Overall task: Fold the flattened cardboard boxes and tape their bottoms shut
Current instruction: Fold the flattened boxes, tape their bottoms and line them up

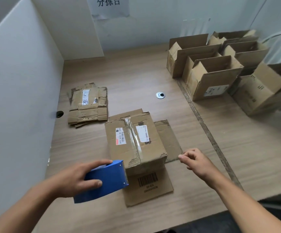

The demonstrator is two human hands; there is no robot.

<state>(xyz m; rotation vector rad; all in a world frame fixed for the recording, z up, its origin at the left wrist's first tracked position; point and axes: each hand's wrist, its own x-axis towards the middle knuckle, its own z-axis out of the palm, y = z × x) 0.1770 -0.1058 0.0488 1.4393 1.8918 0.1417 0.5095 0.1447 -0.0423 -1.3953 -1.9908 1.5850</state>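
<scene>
The tabletop is light wood and fills the middle of the frame. White walls close it at the left and at the top. A paper sign with printed characters hangs at the top centre. A round metal grommet sits in the tabletop near the centre, and a dark hole shows at the left wall. A dark strip runs diagonally across the right part.

A box stands in the lower middle with its closed side up. Clear tape runs along its seam between two white labels. Its flaps lie spread flat on the tabletop around it. A stack of flat boxes lies at the left, apart from it. A group of open boxes stands at the upper right with their mouths up. Nothing shows inside them.

The left hand grips a blue dispenser at the near left corner of the box, fingers and thumb wrapped around it. The right hand is just beside the near right corner, its fingers loosely curled with nothing visible in them.
</scene>
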